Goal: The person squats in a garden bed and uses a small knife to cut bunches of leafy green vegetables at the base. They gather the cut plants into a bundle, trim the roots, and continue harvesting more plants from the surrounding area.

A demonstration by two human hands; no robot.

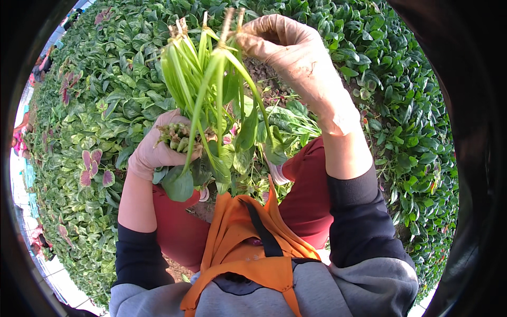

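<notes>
My left hand (152,144), in a thin pale glove, is closed around a bunch of leafy greens. Its clustered stem ends (178,136) face up between thumb and fingers. My right hand (295,59), in a soil-stained glove, pinches a spinach-like plant near its roots. Several uprooted plants (220,71) hang upside down there, with thin roots at the top and broad leaves below. Beside them, more pale green stems (174,75) rise behind my left hand; which hand holds these, I cannot tell.
Dense leafy greens (396,67) grow all around, with a purple-leaved plant (91,168) at left. Pulled greens (293,119) lie by my right knee. An orange apron (237,237) hangs between my legs. People (20,138) show at the far left edge.
</notes>
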